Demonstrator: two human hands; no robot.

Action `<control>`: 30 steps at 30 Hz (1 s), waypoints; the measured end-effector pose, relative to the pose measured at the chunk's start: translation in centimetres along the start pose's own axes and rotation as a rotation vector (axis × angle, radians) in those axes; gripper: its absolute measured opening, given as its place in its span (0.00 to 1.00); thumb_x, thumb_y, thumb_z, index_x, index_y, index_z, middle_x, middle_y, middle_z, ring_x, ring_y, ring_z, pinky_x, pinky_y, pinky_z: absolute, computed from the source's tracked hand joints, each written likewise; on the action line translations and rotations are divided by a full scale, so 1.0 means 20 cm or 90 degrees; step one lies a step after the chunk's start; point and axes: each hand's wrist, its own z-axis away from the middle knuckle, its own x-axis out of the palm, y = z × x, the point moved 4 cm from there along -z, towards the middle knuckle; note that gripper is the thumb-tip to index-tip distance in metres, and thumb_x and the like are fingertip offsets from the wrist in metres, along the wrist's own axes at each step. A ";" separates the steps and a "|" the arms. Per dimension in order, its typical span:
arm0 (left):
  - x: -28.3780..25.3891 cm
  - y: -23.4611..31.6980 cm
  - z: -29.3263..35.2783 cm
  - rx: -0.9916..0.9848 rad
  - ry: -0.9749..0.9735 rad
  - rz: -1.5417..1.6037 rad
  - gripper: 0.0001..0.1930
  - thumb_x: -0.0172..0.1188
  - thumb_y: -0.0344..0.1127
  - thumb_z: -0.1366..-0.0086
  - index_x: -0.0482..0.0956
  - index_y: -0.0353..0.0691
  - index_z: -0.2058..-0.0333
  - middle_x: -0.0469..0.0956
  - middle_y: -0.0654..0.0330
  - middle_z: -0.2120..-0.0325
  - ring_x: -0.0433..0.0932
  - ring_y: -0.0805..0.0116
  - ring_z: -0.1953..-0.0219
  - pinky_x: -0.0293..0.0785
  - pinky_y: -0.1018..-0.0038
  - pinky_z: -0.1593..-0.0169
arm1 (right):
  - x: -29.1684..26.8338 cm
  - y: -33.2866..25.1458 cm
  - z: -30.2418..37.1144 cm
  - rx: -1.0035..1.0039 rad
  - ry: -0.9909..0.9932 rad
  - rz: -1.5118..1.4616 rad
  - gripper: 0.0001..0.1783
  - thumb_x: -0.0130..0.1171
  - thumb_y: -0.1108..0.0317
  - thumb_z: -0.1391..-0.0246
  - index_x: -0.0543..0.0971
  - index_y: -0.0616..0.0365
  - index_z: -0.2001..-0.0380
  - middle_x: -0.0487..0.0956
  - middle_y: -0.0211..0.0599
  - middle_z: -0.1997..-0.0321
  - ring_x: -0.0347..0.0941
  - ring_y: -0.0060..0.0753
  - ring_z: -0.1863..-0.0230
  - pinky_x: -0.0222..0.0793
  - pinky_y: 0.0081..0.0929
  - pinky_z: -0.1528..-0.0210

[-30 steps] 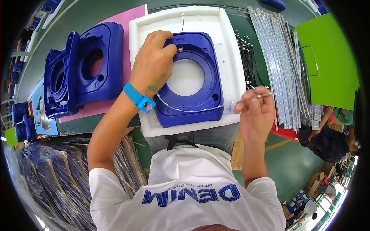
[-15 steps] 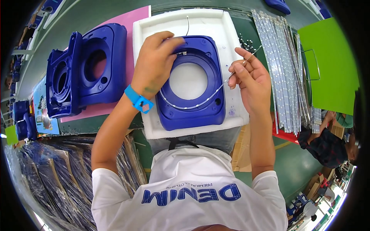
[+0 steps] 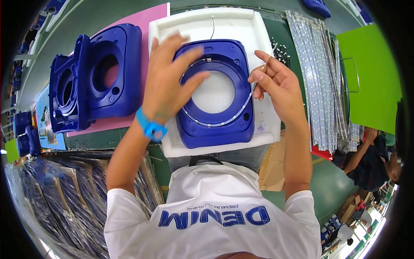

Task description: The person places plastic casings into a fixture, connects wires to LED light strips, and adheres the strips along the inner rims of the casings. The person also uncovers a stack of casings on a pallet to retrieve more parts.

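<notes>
A blue plastic housing point(image 3: 196, 131) with a large round opening lies on a white foam tray point(image 3: 269, 110) in front of me. Around the ring of that opening runs a thin white LED strip point(image 3: 222, 125), following its left and lower sides. Its loose end rises at the right, pinched between the thumb and fingers of my right hand point(image 3: 278, 84). Over the housing's upper left edge hovers my left hand point(image 3: 172, 73), fingers spread and blurred, holding nothing. A thin dark wire point(image 3: 213, 28) extends beyond the housing's far edge.
Two more blue housings point(image 3: 133, 64) stand at the left on a pink sheet point(image 3: 157, 26). Many LED strips point(image 3: 317, 86) lie bundled at the right, beside a green panel point(image 3: 371, 77). Small dark parts point(image 3: 281, 56) are scattered near the tray. Plastic-wrapped goods point(image 3: 64, 194) sit lower left; another person point(image 3: 366, 164) is at far right.
My left hand has come off the housing's upper edge, moving left with its fingers spreading. My right hand has shifted slightly left, and more of the strip lies along the ring's lower right.
</notes>
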 end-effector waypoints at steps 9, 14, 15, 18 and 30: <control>-0.07 0.06 0.30 -0.003 -0.213 0.313 0.11 0.78 0.32 0.50 0.83 0.38 0.72 0.77 0.58 0.66 0.77 0.54 0.60 0.75 0.57 0.44 | 0.12 -0.10 -0.06 -0.178 -0.136 0.416 0.20 0.58 0.75 0.37 0.79 0.64 0.42 0.81 0.43 0.58 0.78 0.38 0.64 0.76 0.31 0.59; -0.02 0.12 0.05 -0.009 -0.050 0.170 0.12 0.73 0.31 0.47 0.85 0.37 0.63 0.79 0.59 0.63 0.78 0.54 0.59 0.78 0.64 0.49 | 0.22 -0.10 -0.02 -0.312 -0.084 0.590 0.17 0.58 0.80 0.42 0.81 0.64 0.49 0.77 0.45 0.54 0.78 0.53 0.55 0.76 0.42 0.53; 0.00 0.10 0.00 0.009 -0.028 0.114 0.13 0.71 0.30 0.45 0.85 0.37 0.60 0.80 0.59 0.62 0.78 0.55 0.59 0.79 0.65 0.51 | 0.23 -0.09 -0.02 -0.317 -0.064 0.602 0.17 0.58 0.80 0.43 0.81 0.64 0.49 0.77 0.45 0.55 0.78 0.52 0.55 0.76 0.42 0.53; 0.12 0.02 -0.05 0.110 -0.102 0.117 0.12 0.65 0.23 0.45 0.85 0.36 0.60 0.81 0.60 0.62 0.80 0.58 0.58 0.78 0.66 0.55 | 0.23 -0.06 0.00 -0.365 -0.021 0.652 0.16 0.58 0.81 0.43 0.81 0.66 0.51 0.77 0.45 0.55 0.77 0.51 0.55 0.76 0.42 0.54; 0.27 0.10 -0.11 0.236 -0.097 -0.003 0.05 0.63 0.30 0.49 0.80 0.39 0.72 0.75 0.61 0.70 0.77 0.62 0.64 0.75 0.67 0.61 | 0.26 -0.02 0.11 -0.412 0.098 0.811 0.09 0.63 0.74 0.43 0.82 0.68 0.60 0.74 0.41 0.67 0.75 0.41 0.65 0.75 0.36 0.65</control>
